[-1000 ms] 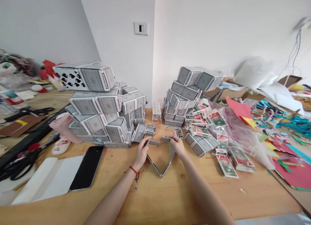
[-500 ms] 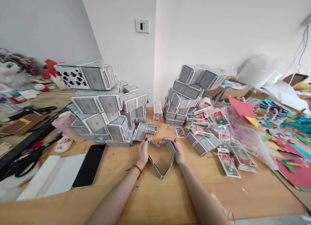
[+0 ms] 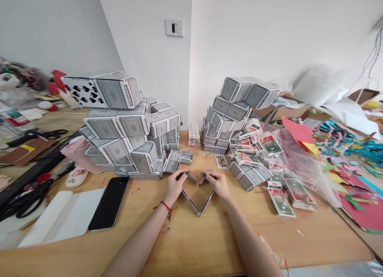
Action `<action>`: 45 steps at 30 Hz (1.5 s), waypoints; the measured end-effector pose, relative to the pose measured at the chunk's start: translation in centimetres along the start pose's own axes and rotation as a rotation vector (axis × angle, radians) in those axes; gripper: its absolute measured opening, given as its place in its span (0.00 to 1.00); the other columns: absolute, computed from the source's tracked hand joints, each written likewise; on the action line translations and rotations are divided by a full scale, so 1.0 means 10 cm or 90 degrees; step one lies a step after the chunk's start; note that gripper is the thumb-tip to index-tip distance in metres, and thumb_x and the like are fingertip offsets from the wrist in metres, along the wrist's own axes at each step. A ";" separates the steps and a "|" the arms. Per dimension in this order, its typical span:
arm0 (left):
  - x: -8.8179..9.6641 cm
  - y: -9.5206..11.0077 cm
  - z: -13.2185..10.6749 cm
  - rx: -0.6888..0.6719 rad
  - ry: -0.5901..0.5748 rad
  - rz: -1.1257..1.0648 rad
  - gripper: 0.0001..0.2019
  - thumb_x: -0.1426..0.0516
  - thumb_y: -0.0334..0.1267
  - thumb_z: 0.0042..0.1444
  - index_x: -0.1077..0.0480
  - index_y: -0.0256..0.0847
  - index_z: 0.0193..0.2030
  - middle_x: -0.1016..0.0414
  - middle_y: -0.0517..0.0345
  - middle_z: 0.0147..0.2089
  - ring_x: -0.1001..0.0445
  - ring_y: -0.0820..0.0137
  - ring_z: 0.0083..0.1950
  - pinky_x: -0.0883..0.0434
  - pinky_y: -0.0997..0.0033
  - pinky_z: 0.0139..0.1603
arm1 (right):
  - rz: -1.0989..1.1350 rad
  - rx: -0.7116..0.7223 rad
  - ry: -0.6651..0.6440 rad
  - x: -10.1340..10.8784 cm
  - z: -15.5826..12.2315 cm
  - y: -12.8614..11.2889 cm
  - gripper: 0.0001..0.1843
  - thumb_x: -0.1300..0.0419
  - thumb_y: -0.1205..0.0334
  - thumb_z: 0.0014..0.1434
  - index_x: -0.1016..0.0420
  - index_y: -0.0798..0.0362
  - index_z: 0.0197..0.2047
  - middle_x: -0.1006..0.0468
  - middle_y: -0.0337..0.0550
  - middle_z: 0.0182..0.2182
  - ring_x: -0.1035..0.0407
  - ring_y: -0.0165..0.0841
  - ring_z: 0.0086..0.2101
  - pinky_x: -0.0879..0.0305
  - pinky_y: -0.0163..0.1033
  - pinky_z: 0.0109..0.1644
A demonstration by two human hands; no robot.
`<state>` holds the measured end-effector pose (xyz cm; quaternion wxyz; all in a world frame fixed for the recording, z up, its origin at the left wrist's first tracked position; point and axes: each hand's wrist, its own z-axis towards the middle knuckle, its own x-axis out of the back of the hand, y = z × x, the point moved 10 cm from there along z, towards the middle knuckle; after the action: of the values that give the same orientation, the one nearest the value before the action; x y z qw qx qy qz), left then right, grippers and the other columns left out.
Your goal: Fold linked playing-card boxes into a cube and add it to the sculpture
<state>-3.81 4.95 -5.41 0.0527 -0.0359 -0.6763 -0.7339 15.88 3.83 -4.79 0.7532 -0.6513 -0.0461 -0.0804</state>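
A jointed strip of playing cards (image 3: 191, 203) stands on edge on the wooden table, bent into a V with its point toward me. My left hand (image 3: 176, 186) pinches its left far end with thumb and fingers. The right far end is pinched by my right hand (image 3: 218, 183). Between the two ends a gap shows at the back. Past my hands lie small card boxes (image 3: 172, 161) and a loose face card (image 3: 222, 161). A tall stack of card-built blocks (image 3: 134, 127) rises at the left, and a second stack (image 3: 229, 109) at the right.
Card packs (image 3: 281, 201) in red and green pile at the right beside crumpled clear plastic (image 3: 308, 165) and coloured paper scraps (image 3: 359, 209). On the left are a black phone (image 3: 109, 203), white paper (image 3: 64, 217) and black scissors (image 3: 36, 197). A clear box (image 3: 194, 135) stands near the wall.
My hands have shifted from the sides of the card strip to its far ends. The ends, folded inward in a heart shape before, now sit farther apart at the back.
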 end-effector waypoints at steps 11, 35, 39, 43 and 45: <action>-0.10 -0.05 0.03 0.053 -0.074 -0.013 0.10 0.41 0.39 0.45 0.23 0.38 0.33 0.20 0.51 0.38 0.23 0.62 0.42 0.29 0.63 0.47 | 0.023 -0.048 0.024 0.01 0.05 0.14 0.19 0.37 0.48 0.46 0.22 0.55 0.34 0.20 0.46 0.31 0.29 0.35 0.32 0.34 0.40 0.38; -0.08 0.02 0.02 0.002 -0.101 -0.037 0.08 0.40 0.39 0.46 0.22 0.38 0.31 0.20 0.50 0.36 0.23 0.62 0.41 0.30 0.64 0.46 | -0.439 -0.231 0.111 0.57 0.54 0.30 0.23 0.43 0.60 0.57 0.32 0.67 0.51 0.31 0.71 0.50 0.35 0.52 0.51 0.40 0.53 0.53; -0.07 0.02 0.02 -0.005 -0.100 -0.044 0.08 0.40 0.39 0.46 0.22 0.39 0.31 0.20 0.50 0.37 0.23 0.62 0.41 0.30 0.63 0.47 | -0.602 -0.308 0.049 0.57 0.77 0.35 0.21 0.41 0.62 0.57 0.33 0.66 0.51 0.32 0.66 0.50 0.32 0.47 0.48 0.35 0.51 0.48; -0.07 0.02 0.02 -0.011 -0.100 -0.054 0.08 0.41 0.38 0.47 0.22 0.38 0.32 0.20 0.50 0.37 0.24 0.62 0.41 0.30 0.63 0.48 | -0.696 -0.316 -0.040 0.53 0.96 0.40 0.18 0.44 0.58 0.61 0.34 0.56 0.52 0.30 0.48 0.49 0.31 0.36 0.44 0.32 0.47 0.46; -0.08 0.02 0.02 -0.013 -0.101 -0.058 0.08 0.41 0.38 0.47 0.22 0.38 0.32 0.20 0.50 0.37 0.24 0.62 0.41 0.30 0.63 0.48 | -0.721 -0.294 -0.077 0.51 1.01 0.43 0.18 0.44 0.58 0.61 0.34 0.57 0.52 0.30 0.49 0.49 0.31 0.37 0.44 0.32 0.47 0.46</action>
<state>-3.04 5.18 -5.27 -0.0350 -0.0637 -0.6719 -0.7371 22.01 14.14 -6.58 0.4291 -0.6750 -0.4090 -0.4393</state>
